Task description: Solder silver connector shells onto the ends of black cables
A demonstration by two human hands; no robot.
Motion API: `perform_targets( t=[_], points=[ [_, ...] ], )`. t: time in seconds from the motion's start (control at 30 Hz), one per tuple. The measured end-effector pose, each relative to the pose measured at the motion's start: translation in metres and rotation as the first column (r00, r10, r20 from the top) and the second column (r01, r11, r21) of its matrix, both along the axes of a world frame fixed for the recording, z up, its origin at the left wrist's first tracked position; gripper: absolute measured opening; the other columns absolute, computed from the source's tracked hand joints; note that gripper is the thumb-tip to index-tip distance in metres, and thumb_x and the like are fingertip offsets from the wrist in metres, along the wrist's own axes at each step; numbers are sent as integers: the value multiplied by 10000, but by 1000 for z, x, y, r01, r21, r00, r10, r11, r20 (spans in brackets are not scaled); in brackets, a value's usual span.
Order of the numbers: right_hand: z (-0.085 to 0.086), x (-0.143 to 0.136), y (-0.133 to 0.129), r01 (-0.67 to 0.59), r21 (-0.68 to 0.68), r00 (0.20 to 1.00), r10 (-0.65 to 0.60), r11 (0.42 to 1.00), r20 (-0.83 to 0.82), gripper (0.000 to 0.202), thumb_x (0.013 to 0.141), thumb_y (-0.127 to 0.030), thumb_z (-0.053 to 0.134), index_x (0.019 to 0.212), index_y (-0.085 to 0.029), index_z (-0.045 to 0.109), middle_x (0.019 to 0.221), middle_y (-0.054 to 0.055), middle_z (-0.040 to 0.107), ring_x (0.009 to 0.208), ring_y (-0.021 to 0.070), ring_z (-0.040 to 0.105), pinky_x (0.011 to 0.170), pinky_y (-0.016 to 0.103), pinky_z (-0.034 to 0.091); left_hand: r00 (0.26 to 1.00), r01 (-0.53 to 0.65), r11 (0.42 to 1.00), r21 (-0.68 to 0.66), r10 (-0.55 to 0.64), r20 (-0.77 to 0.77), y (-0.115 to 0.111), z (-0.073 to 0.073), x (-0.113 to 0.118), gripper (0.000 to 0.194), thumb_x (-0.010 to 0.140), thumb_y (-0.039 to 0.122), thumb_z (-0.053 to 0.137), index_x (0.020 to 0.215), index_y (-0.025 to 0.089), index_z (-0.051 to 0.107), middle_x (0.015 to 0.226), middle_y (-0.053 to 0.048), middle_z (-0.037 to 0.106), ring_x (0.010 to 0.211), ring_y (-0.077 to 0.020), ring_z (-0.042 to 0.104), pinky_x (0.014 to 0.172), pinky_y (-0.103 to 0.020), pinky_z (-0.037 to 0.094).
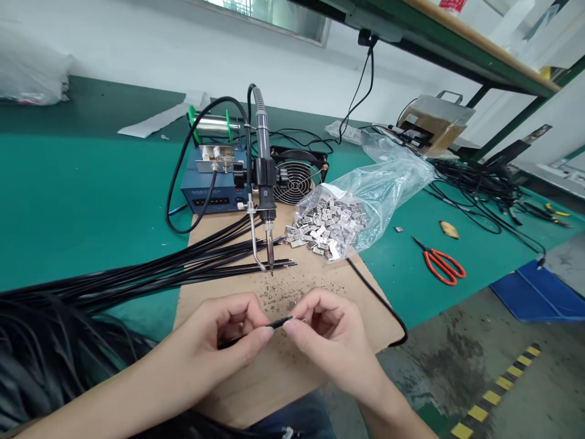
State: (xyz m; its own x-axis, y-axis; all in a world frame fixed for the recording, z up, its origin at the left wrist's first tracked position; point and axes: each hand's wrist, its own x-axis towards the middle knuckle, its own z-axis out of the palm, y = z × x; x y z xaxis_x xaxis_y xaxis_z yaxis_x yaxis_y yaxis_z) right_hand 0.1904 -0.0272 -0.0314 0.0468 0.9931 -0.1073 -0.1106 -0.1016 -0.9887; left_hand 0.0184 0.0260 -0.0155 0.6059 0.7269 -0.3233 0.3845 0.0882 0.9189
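Note:
My left hand [233, 332] is closed around a thin black cable [280, 322], just behind its stripped end. At that end, my right hand [336, 335] pinches the small wires between thumb and forefinger; a bit of green and a light tip show there. Both hands are over a cardboard sheet [256, 390] strewn with dark crumbs. Just beyond them a soldering iron [265, 146] hangs tip down in a stand, with a bent metal solder feed tube [254, 235] beside its tip. Small metal connector shells [329, 225] spill from a clear plastic bag [388, 183].
Black cables [150, 271] lie to the left, ends toward the iron. Behind stand a blue solder feeder [212, 192], a solder spool [214, 127] and a fan [297, 180]. At right are orange-handled scissors [441, 265], a yellowish piece [448, 230] and tangled cables [479, 189].

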Motion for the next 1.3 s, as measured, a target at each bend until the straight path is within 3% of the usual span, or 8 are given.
perform_targets(
  t=[0.33, 0.43, 0.6, 0.8, 0.97, 1.13, 1.2, 1.3],
  points=[
    [-4, -17, -3, 163, 130, 986, -158, 978, -48, 199, 692, -229, 718, 582, -197, 555, 501, -38, 490, 464, 106, 404, 431, 227, 336, 993, 76, 990, -121, -63, 104, -2, 2, -8, 267, 867, 426, 564, 705, 224, 497, 506, 88, 484, 512, -105, 376, 546, -221, 303],
    [-5, -17, -4, 179, 167, 984, -173, 969, -52, 194, 706, -206, 719, 594, -193, 561, 513, -32, 500, 471, 107, 410, 434, 224, 333, 993, 64, 988, -143, -49, 104, -3, 1, -8, 282, 868, 440, 571, 706, 223, 492, 462, 106, 441, 465, -91, 337, 520, -219, 279],
    [-11, -1, -4, 310, 218, 946, -278, 925, -166, 235, 780, -221, 709, 611, -201, 546, 500, -59, 464, 462, 91, 381, 444, 201, 326, 992, 0, 985, -171, 21, 121, -1, 0, -6, 294, 824, 416, 643, 685, 224, 469, 467, 121, 382, 428, -74, 305, 457, -202, 233],
    [-6, 1, -2, 73, 93, 997, -76, 993, 29, 154, 703, -219, 729, 616, -173, 610, 527, -34, 496, 484, 101, 412, 449, 212, 335, 993, -25, 991, -132, 40, 108, -2, 2, -6, 281, 827, 432, 608, 694, 217, 486, 446, 119, 400, 412, -68, 312, 456, -197, 238],
    [-2, -8, 1, 67, 89, 997, -70, 994, 30, 127, 697, -230, 732, 635, -177, 634, 537, -29, 516, 501, 108, 435, 464, 212, 355, 992, -107, 986, -128, 114, 46, -8, 10, 0, 269, 792, 432, 581, 677, 211, 480, 454, 121, 384, 420, -63, 311, 471, -190, 246],
    [-6, 5, 0, 96, 126, 994, -101, 987, 41, 126, 699, -223, 764, 649, -186, 655, 546, -30, 542, 500, 103, 461, 461, 200, 371, 1000, -7, 994, -106, 5, -15, 2, 5, -6, 310, 841, 523, 503, 797, 217, 514, 394, 134, 362, 370, -72, 261, 426, -190, 193],
    [-8, 17, -1, 104, 129, 990, -115, 986, 77, 135, 688, -205, 776, 644, -186, 650, 536, -39, 536, 484, 93, 457, 452, 193, 373, 993, 31, 998, -52, -37, -110, 10, 4, -12, 368, 862, 576, 450, 846, 217, 533, 368, 131, 356, 354, -87, 251, 406, -198, 172],
    [-6, 38, 1, 59, 137, 983, -81, 989, 162, 101, 720, -192, 764, 690, -190, 668, 543, -45, 541, 472, 86, 469, 440, 188, 383, 971, 27, 993, 115, 2, -240, 23, 5, -19, 354, 847, 551, 475, 757, 215, 539, 439, 84, 454, 418, -110, 349, 423, -203, 225]
  ],
)
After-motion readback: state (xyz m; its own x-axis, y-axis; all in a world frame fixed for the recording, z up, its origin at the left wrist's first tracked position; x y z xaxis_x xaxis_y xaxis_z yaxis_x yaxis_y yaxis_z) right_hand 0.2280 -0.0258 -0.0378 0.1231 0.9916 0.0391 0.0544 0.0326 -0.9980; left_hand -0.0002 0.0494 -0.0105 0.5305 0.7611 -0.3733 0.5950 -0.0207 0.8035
